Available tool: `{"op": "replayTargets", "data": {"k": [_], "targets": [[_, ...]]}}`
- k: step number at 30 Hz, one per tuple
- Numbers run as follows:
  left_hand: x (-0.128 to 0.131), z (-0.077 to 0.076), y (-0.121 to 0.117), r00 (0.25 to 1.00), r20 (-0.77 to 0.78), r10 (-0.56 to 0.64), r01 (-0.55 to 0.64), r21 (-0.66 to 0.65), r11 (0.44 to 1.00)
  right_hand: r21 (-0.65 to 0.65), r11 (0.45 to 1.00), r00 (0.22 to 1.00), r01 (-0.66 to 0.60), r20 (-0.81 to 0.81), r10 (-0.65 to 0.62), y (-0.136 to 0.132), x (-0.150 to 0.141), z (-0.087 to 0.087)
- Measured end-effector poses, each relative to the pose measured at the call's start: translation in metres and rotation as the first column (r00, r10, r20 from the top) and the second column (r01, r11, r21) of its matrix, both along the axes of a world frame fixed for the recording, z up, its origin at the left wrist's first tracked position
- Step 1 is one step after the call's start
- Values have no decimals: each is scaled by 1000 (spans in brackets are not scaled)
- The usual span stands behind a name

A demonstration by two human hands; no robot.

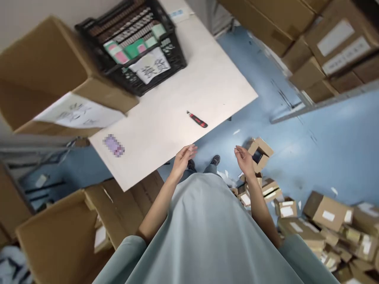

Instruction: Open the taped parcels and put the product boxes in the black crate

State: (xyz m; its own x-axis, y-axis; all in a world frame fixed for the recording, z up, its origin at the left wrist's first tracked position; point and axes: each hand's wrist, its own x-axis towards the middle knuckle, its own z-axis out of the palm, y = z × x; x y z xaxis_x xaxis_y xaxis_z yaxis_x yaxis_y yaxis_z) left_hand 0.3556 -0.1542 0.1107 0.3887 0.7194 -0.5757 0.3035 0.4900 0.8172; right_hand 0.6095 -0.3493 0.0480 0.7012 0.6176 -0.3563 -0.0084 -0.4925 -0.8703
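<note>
My left hand point(184, 156) hovers at the front edge of the white table point(222, 86), fingers loosely stretched and nothing in it. Off to the right, over the blue floor, my right hand point(244, 158) is held up with its fingers slightly bent and apart from any object. A black and red utility knife point(197, 120) lies on the tabletop just beyond my left hand. Near the table's left corner rests a small purple item point(113, 145), blurred into pixels. Below my right hand, an opened small cardboard box point(266, 149) sits on the floor.
A black plastic crate point(177, 55) with packaged goods and an open cardboard box point(108, 92) stand at the table's back left. Another large open carton point(118, 205) is at lower left. Discarded boxes point(327, 213) litter the floor at right, below a shelf of cartons point(314, 75).
</note>
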Motion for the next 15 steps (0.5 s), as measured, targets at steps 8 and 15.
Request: {"op": "replayTargets", "data": {"k": [8, 15], "targets": [[-156, 20, -29, 899, 50, 435, -437, 22, 899, 0, 907, 907, -420, -6, 420, 105, -80, 23], [-295, 7, -81, 748, 109, 655, -657, -19, 754, 12, 737, 736, -676, 59, 674, 159, -225, 45]]}}
